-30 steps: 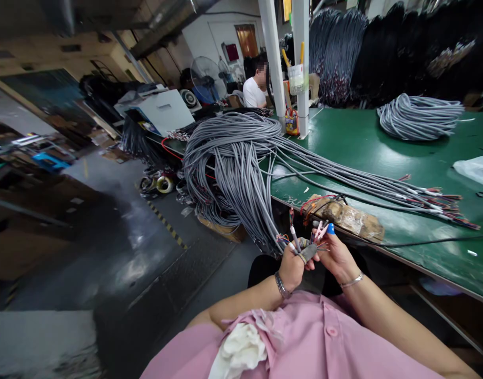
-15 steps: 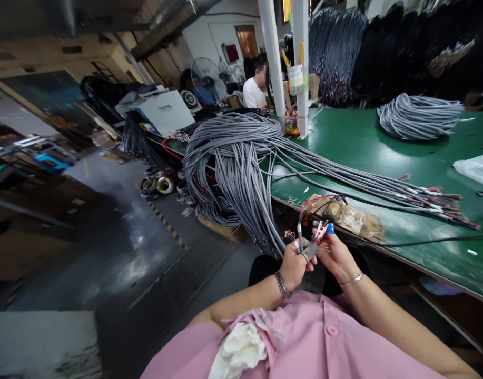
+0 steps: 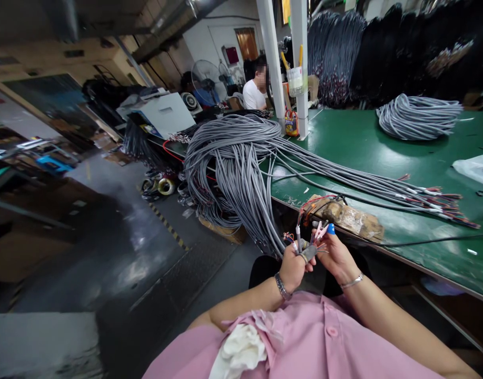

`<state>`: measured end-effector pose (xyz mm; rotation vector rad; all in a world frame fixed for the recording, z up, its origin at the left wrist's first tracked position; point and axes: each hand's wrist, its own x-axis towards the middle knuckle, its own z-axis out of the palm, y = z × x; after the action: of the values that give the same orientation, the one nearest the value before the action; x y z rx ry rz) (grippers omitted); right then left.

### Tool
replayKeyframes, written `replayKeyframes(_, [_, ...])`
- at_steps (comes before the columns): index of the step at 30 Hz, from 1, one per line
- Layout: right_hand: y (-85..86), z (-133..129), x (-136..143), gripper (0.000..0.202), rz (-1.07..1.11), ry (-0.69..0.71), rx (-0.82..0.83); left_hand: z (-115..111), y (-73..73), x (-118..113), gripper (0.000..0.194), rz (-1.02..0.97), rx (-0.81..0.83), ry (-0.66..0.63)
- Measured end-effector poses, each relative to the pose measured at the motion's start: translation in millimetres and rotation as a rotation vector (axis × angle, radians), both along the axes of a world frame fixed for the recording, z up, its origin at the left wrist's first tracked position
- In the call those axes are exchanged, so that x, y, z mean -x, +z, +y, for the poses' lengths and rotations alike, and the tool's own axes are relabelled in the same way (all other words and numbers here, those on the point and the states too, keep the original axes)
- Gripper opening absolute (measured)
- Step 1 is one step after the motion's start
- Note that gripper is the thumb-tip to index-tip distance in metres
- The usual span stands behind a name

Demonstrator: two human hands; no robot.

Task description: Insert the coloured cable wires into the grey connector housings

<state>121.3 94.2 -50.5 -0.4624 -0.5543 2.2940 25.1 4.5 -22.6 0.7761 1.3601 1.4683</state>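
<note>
My left hand (image 3: 294,267) is closed round the end of a grey cable (image 3: 298,239), whose thin coloured wires fan out near the fingers. Close beside it, my right hand (image 3: 337,258) pinches a small pink clip (image 3: 320,230) at those wires, and something blue covers its thumb tip. Both hands are in front of the table edge. A wooden block (image 3: 350,220) with worn tape lies just beyond them, with red and black wires at its left end. A large bundle of grey cables (image 3: 245,173) hangs over the edge to the left.
The green table (image 3: 355,150) carries cable ends with bare coloured wires, a coiled grey cable (image 3: 419,117) and a plastic bag (image 3: 476,169). White posts (image 3: 300,100) stand at its far side. A seated person (image 3: 255,92) in white is behind the cables.
</note>
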Motion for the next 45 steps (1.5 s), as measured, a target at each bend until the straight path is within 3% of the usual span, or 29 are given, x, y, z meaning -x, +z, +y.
replayKeyframes(4, [1.4, -3, -1, 0.041, 0.047, 0.129, -0.111, -1, -1.3, 0, 0.035, -0.029, -0.019, 0.01])
replayKeyframes(12, [7.5, -2, -5, 0.046, -0.068, 0.083, -0.111, -2, -4.5, 1, 0.032, -0.004, -0.022, -0.005])
replayKeyframes(17, [12.8, -7, -25, 0.04, -0.157, 0.269, -0.185, -18, 1.5, 6, 0.033, 0.045, 0.022, -0.086])
replayKeyframes(21, [14.8, -14, -36, 0.032, -0.267, 0.349, -0.312, -29, 2.0, 11, 0.035, 0.105, 0.031, -0.065])
replayKeyframes(28, [18.8, -25, -25, 0.018, -0.462, 0.181, -0.432, -27, -9.4, 17, 0.03, 0.165, 0.028, -0.129])
replayKeyframes(33, [31.4, -29, -23, 0.017, -0.379, 0.248, -0.478, -27, -6.4, 18, 0.026, 0.186, 0.047, -0.215])
replayKeyframes(37, [31.2, -29, -22, 0.016, -0.385, 0.241, -0.489, -27, -2.6, 19, 0.031, 0.16, 0.024, -0.244])
replayKeyframes(42, [20.3, -28, -19, 0.017, -0.47, 0.093, -0.422, -27, 1.5, 19, 0.036, 0.12, 0.028, -0.201])
replayKeyframes(45, [22.2, -28, -19, 0.02, -0.413, 0.105, -0.334, -27, 3.1, 20, 0.036, 0.096, 0.041, -0.187])
